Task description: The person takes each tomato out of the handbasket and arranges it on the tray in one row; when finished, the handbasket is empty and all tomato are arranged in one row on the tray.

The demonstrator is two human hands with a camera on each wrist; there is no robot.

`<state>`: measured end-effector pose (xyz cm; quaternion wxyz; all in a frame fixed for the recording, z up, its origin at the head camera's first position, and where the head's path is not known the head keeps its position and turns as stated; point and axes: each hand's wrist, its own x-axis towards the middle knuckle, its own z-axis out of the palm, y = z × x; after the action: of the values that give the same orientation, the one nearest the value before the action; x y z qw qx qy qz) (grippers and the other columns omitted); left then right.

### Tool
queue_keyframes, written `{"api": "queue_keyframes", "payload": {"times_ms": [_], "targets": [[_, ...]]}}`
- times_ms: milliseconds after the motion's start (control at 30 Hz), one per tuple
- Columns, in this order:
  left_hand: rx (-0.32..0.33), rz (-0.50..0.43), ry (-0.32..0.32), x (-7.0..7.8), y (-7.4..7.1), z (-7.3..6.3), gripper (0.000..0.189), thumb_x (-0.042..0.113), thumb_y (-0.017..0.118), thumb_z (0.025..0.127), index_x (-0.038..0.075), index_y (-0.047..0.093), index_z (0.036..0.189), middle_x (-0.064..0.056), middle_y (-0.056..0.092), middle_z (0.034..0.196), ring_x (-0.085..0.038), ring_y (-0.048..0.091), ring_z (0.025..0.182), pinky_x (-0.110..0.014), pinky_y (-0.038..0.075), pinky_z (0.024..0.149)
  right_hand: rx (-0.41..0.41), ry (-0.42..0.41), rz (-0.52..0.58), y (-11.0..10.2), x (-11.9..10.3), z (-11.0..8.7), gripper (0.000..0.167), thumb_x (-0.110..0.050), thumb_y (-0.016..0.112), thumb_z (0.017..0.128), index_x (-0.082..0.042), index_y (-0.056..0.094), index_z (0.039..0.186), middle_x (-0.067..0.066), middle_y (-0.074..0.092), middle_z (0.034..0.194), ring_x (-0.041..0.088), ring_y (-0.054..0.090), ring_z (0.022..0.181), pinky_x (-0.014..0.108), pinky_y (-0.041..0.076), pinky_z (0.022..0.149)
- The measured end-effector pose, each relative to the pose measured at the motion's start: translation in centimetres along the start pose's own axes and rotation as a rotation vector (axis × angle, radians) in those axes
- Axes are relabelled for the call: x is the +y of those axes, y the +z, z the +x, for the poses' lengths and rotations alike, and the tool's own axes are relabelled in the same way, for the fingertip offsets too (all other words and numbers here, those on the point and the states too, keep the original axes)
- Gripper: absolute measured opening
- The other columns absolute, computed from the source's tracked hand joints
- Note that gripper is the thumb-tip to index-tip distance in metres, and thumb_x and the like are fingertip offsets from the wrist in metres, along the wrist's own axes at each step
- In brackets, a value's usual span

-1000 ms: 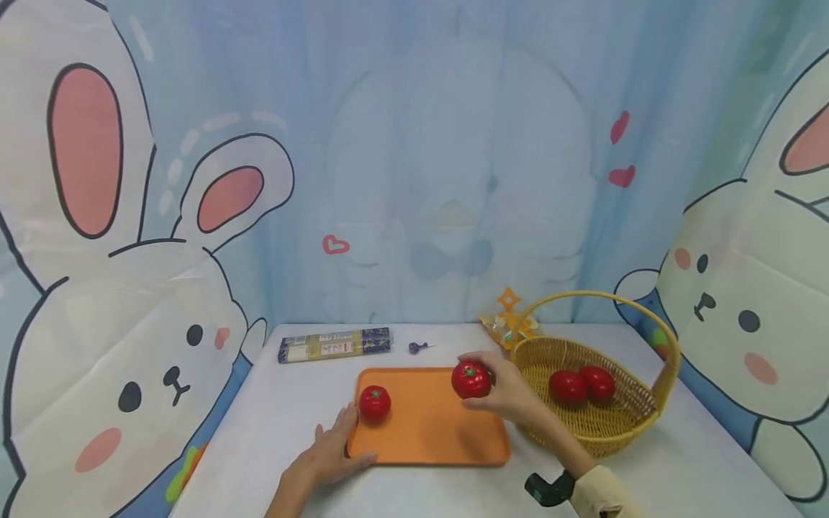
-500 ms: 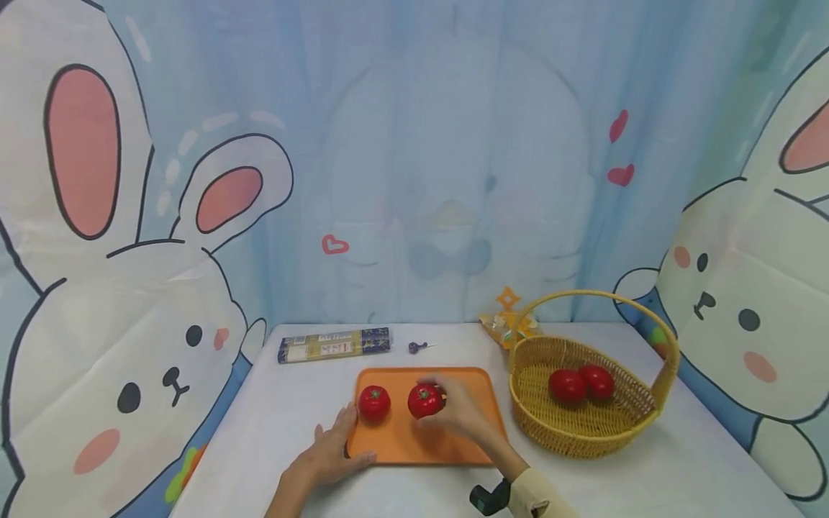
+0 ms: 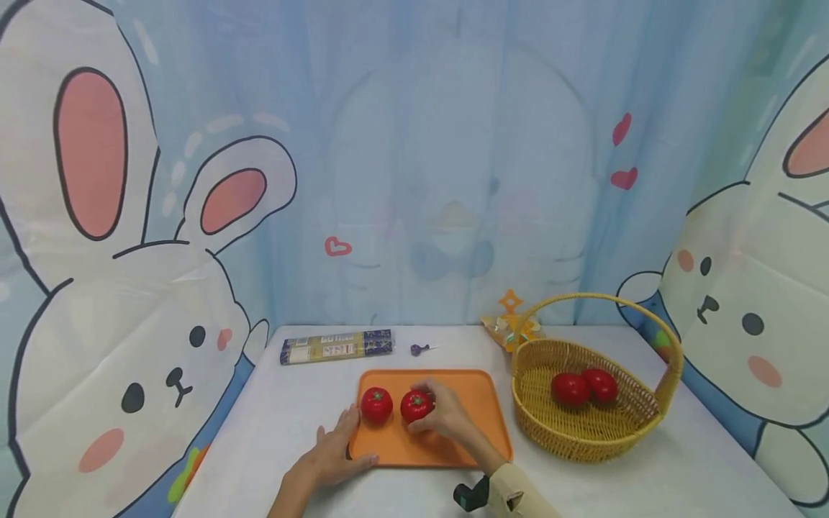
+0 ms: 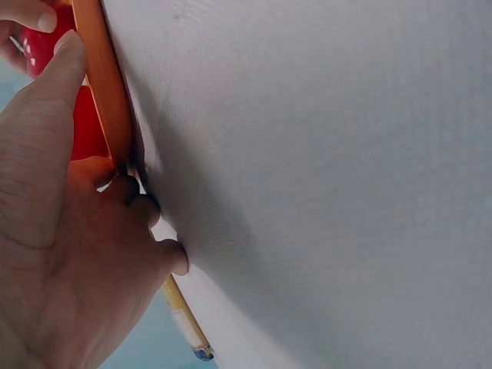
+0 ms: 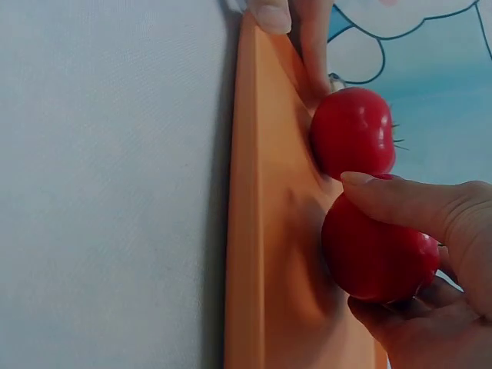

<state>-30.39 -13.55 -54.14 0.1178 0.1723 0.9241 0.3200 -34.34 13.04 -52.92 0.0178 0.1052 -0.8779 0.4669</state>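
The right hand (image 3: 447, 421) curls round a smooth, glossy red tomato (image 3: 416, 406) resting on the flat orange tray (image 3: 476, 403), just beside a second round tomato (image 3: 376, 404). The left hand (image 3: 333, 457) grips the tray's rounded near-left corner; a woven wicker basket (image 3: 596, 432) holds two more.

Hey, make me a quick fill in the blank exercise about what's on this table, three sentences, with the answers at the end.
1. The right hand holds a red ____ on the orange tray.
2. The left hand grips the tray's near-left ____.
3. The wicker basket holds ____ tomatoes.

Missing words: tomato; corner; two
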Motion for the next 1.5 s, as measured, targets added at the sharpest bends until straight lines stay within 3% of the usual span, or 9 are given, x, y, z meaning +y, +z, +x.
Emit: {"api": "queue_keyframes", "payload": {"times_ms": [367, 1100, 1367, 1500], "targets": [[0.008, -0.029, 0.015, -0.2, 0.2, -0.1, 0.107, 0.059, 0.078, 0.094, -0.004, 0.030, 0.167, -0.026, 0.023, 0.176, -0.048, 0.018, 0.163, -0.079, 0.003, 0.125, 0.004, 0.055, 0.023, 0.6, 0.2, 0.7, 0.070, -0.006, 0.100, 0.075, -0.003, 0.066, 0.136, 0.018, 0.069, 0.135, 0.041, 0.063, 0.127, 0.061, 0.053, 0.111], [0.006, 0.003, 0.019, -0.2, 0.1, 0.2, 0.105, 0.057, 0.076, 0.096, -0.003, 0.029, 0.168, -0.025, 0.024, 0.176, -0.047, 0.019, 0.163, -0.079, 0.004, 0.125, -0.006, 0.053, 0.038, 0.6, 0.5, 1.0, 0.076, -0.008, 0.099, 0.076, -0.001, 0.062, 0.143, 0.020, 0.067, 0.139, 0.043, 0.061, 0.130, 0.062, 0.052, 0.111], [0.007, -0.020, 0.020, -0.4, 0.0, 0.2, 0.110, 0.063, 0.076, 0.094, -0.003, 0.028, 0.168, -0.026, 0.022, 0.176, -0.047, 0.016, 0.164, -0.077, 0.000, 0.126, -0.003, 0.041, 0.081, -0.7, 0.0, 0.4, 0.075, -0.010, 0.096, 0.082, 0.000, 0.060, 0.146, 0.022, 0.063, 0.149, 0.046, 0.057, 0.140, 0.059, 0.051, 0.114], [0.003, -0.018, 0.013, -0.2, 0.0, 0.1, 0.109, 0.060, 0.077, 0.094, -0.003, 0.029, 0.168, -0.026, 0.023, 0.176, -0.047, 0.017, 0.164, -0.078, 0.002, 0.125, 0.012, -0.027, 0.083, -2.7, -1.7, -0.6, 0.072, -0.012, 0.095, 0.083, 0.001, 0.060, 0.144, 0.022, 0.063, 0.149, 0.046, 0.054, 0.144, 0.060, 0.046, 0.118]]}}
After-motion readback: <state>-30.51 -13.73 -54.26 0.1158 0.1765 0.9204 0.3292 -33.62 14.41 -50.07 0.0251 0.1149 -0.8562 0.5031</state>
